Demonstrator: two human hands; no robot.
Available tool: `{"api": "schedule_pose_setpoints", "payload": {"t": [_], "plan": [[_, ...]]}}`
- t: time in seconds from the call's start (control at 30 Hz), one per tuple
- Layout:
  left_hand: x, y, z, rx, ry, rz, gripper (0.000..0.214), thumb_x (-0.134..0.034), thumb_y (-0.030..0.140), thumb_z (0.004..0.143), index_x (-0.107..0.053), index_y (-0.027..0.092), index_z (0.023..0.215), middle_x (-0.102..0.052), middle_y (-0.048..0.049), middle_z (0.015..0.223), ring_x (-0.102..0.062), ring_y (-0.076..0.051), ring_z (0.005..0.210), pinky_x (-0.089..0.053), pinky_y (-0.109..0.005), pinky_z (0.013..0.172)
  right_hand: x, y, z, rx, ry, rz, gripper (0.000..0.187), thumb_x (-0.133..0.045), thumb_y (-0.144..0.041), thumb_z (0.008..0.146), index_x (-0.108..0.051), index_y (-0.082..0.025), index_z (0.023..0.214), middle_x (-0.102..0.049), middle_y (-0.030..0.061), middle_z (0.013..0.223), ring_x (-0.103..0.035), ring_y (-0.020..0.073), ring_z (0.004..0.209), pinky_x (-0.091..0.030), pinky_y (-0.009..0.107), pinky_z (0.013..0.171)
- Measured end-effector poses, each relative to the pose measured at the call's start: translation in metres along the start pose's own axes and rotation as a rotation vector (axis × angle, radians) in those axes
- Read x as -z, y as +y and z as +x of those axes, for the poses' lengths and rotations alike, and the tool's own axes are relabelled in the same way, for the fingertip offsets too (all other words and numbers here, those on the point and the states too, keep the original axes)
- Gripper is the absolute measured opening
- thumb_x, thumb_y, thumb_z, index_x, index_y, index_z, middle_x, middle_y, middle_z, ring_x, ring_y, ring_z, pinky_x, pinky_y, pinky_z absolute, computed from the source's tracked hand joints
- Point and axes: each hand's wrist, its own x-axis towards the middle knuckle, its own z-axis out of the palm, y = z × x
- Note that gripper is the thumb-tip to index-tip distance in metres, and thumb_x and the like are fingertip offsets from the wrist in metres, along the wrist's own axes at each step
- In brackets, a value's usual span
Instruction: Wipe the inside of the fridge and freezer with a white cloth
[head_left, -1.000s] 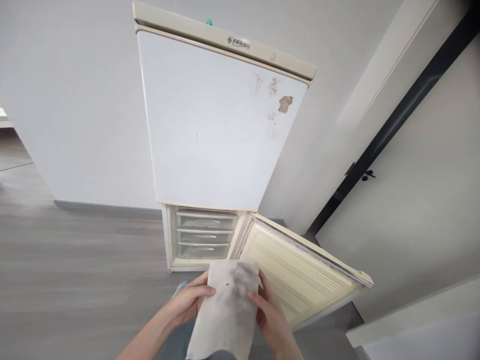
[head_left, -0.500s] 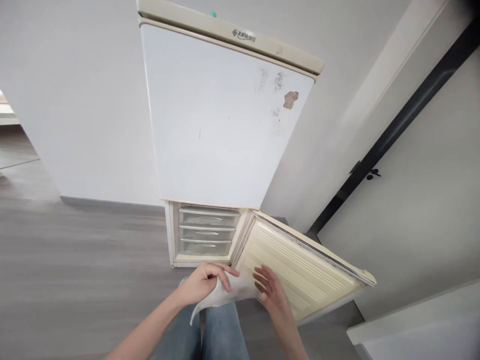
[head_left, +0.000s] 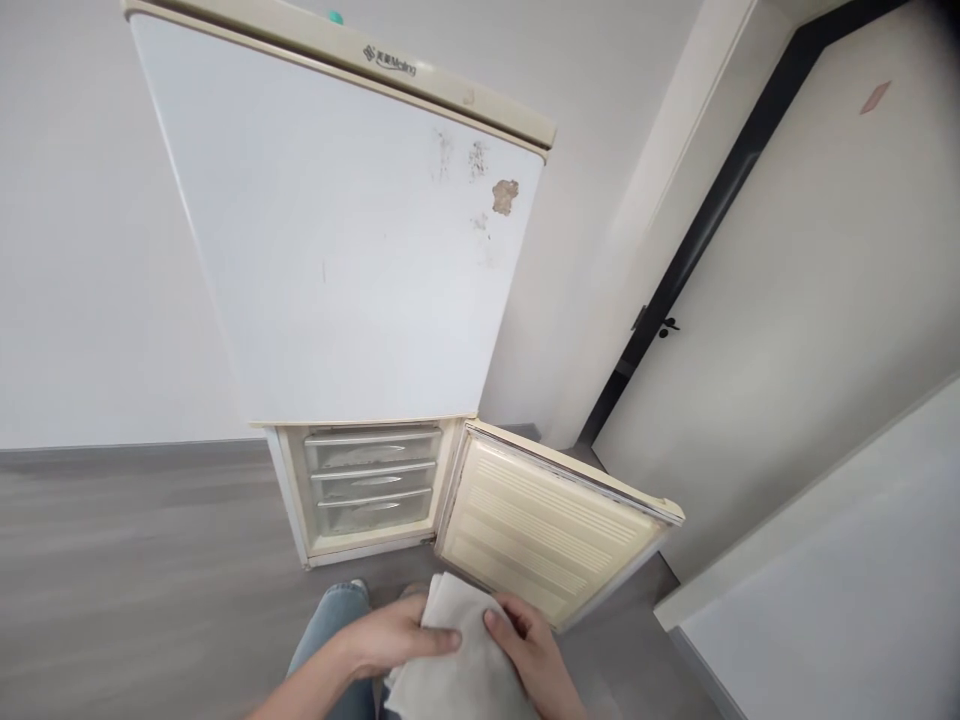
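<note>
A folded whitish cloth [head_left: 469,665] is held between both hands in front of my knees. My left hand [head_left: 397,635] grips its left side, thumb lying across the top. On the right edge, my right hand [head_left: 529,645] pinches the cloth between thumb and fingers. Beyond them stands a white refrigerator [head_left: 337,240], its upper door closed. The lower freezer door [head_left: 547,520] hangs wide to the right, showing its ribbed cream inner panel. Inside the lower compartment sit several clear drawers [head_left: 375,482], all pushed in.
The grey floor [head_left: 135,560] stretches to the left. Right of the refrigerator is a pale room door [head_left: 795,300] with a black frame and handle [head_left: 667,326]. A low white wall [head_left: 832,560] borders the right foreground. My jeans-covered leg [head_left: 330,620] is below.
My right hand, apart from the cloth before, now grips it. The cloth is raised and folded between both hands. The view has shifted to the right.
</note>
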Motion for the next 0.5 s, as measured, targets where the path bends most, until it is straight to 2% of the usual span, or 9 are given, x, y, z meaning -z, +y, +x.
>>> {"api": "schedule_pose_setpoints", "payload": {"t": [0.1, 0.23, 0.3, 0.33, 0.4, 0.47, 0.5], "plan": [[-0.006, -0.005, 0.007, -0.024, 0.093, 0.030, 0.045, -0.073, 0.047, 0.071, -0.069, 0.021, 0.108, -0.073, -0.0035, 0.107, -0.063, -0.026, 0.107, -0.046, -0.037, 0.097, 0.025, -0.004, 0.004, 0.029, 0.138, -0.050, 0.039, -0.066, -0.056, 0.075, -0.070, -0.019, 0.089, -0.067, 0.0068, 0.086, -0.059, 0.0216, 0.083, -0.044, 0.030, 0.073], [0.004, -0.002, 0.008, 0.016, 0.198, -0.201, 0.049, -0.072, 0.047, 0.072, -0.067, 0.017, 0.110, -0.072, -0.0095, 0.109, -0.064, -0.028, 0.107, -0.047, -0.040, 0.098, 0.073, -0.007, 0.021, 0.039, 0.308, 0.037, 0.046, -0.069, -0.061, 0.069, -0.068, -0.020, 0.090, -0.068, 0.0089, 0.086, -0.062, 0.0217, 0.075, -0.047, 0.034, 0.071], [0.010, 0.000, 0.009, 0.040, 0.261, -0.310, 0.052, -0.071, 0.047, 0.074, -0.064, 0.015, 0.115, -0.070, -0.0123, 0.114, -0.063, -0.028, 0.109, -0.047, -0.040, 0.098, 0.087, -0.012, 0.030, 0.070, 0.326, 0.038, 0.049, -0.069, -0.061, 0.069, -0.067, -0.019, 0.094, -0.068, 0.0106, 0.092, -0.063, 0.0228, 0.079, -0.047, 0.035, 0.075], [0.012, 0.002, 0.011, 0.033, 0.299, -0.358, 0.053, -0.070, 0.046, 0.074, -0.062, 0.016, 0.118, -0.069, -0.0127, 0.117, -0.063, -0.027, 0.111, -0.047, -0.039, 0.099, 0.086, -0.016, 0.034, 0.083, 0.312, 0.026, 0.049, -0.069, -0.060, 0.070, -0.067, -0.019, 0.097, -0.068, 0.0112, 0.096, -0.063, 0.0232, 0.082, -0.047, 0.036, 0.077], [0.012, 0.006, 0.017, -0.023, 0.390, -0.430, 0.056, -0.070, 0.043, 0.075, -0.058, 0.017, 0.123, -0.067, -0.0116, 0.122, -0.060, -0.025, 0.115, -0.046, -0.036, 0.100, 0.068, -0.025, 0.036, 0.105, 0.258, -0.001, 0.046, -0.067, -0.057, 0.074, -0.066, -0.020, 0.100, -0.067, 0.0113, 0.102, -0.063, 0.0230, 0.086, -0.047, 0.036, 0.079], [0.010, 0.010, 0.027, -0.082, 0.490, -0.473, 0.056, -0.070, 0.040, 0.076, -0.055, 0.019, 0.126, -0.066, -0.0097, 0.123, -0.059, -0.024, 0.118, -0.046, -0.034, 0.101, 0.032, -0.033, 0.030, 0.122, 0.202, 0.008, 0.040, -0.066, -0.054, 0.076, -0.067, -0.020, 0.098, -0.067, 0.0094, 0.100, -0.062, 0.0215, 0.086, -0.046, 0.034, 0.079], [0.009, 0.012, 0.032, -0.095, 0.521, -0.483, 0.055, -0.069, 0.038, 0.077, -0.055, 0.019, 0.126, -0.067, -0.0090, 0.122, -0.059, -0.025, 0.118, -0.046, -0.034, 0.101, 0.012, -0.036, 0.025, 0.141, 0.133, 0.049, 0.037, -0.066, -0.052, 0.077, -0.068, -0.020, 0.096, -0.067, 0.0079, 0.093, -0.061, 0.0203, 0.084, -0.046, 0.033, 0.077]]}}
